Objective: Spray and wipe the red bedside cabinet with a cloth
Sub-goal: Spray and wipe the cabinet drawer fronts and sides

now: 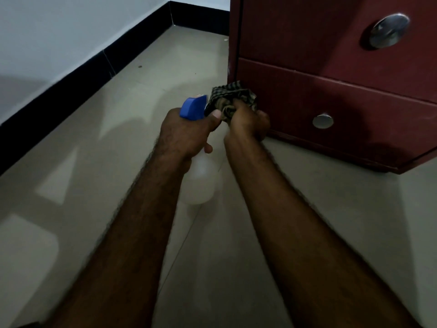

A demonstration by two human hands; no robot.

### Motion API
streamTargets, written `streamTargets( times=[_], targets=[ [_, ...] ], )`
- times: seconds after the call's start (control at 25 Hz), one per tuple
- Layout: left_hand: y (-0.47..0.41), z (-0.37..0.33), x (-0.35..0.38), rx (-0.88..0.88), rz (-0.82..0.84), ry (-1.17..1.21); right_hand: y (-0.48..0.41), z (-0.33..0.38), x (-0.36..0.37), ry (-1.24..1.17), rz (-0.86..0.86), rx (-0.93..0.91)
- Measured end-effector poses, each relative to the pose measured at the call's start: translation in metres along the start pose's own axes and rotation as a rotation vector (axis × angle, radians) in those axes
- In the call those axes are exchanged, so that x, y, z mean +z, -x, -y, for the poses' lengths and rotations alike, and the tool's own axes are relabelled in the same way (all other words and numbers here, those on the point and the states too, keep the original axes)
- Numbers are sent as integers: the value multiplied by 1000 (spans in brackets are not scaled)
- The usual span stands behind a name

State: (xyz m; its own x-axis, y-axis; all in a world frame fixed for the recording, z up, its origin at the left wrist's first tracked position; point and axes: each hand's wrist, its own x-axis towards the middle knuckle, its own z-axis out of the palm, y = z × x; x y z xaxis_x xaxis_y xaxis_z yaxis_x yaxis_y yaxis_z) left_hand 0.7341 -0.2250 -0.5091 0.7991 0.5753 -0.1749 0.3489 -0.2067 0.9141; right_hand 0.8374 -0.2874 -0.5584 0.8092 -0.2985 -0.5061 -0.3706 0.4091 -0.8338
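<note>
Pale tiled floor fills the frame; white wall with black skirting upper left, red cabinet upper right. At centre, left hand grips the bottle, right hand clutches the cloth.

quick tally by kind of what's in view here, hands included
spray bottle: 1
checked cloth: 1
red cabinet: 1
metal knobs: 2
hands, left hand and right hand: 2
total: 7
</note>
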Motion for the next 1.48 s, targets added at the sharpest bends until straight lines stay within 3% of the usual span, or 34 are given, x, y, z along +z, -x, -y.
streamTargets(
  times=[0.16, 0.4, 0.6, 0.76, 1.04, 1.2, 1.48],
  targets=[
    [-1, -2, -4, -35, -16, -6, 7, 19, 12, -65, 22, -116],
    [-3, -5, -9, -5, -27, -17, 12, 17, 5, -26, 11, -48],
    [-3, -7, -8, -14, -18, -8, 22, 41, 20, -141, 41, -179],
    [-1, -10, -11, -4, -25, 26, 21, 30, 11, -66, 13, -90],
    [0, -13, -13, -23, -30, 24, 31, 46, 23, -187, 20, -113],
    [1, -16, -15, -17, -33, 41, 33, 39, 14, -172, 28, -12],
    [5, -21, -12, -14, -31, 1, 41, 71, 26, -245, 70, -121]
  ],
)
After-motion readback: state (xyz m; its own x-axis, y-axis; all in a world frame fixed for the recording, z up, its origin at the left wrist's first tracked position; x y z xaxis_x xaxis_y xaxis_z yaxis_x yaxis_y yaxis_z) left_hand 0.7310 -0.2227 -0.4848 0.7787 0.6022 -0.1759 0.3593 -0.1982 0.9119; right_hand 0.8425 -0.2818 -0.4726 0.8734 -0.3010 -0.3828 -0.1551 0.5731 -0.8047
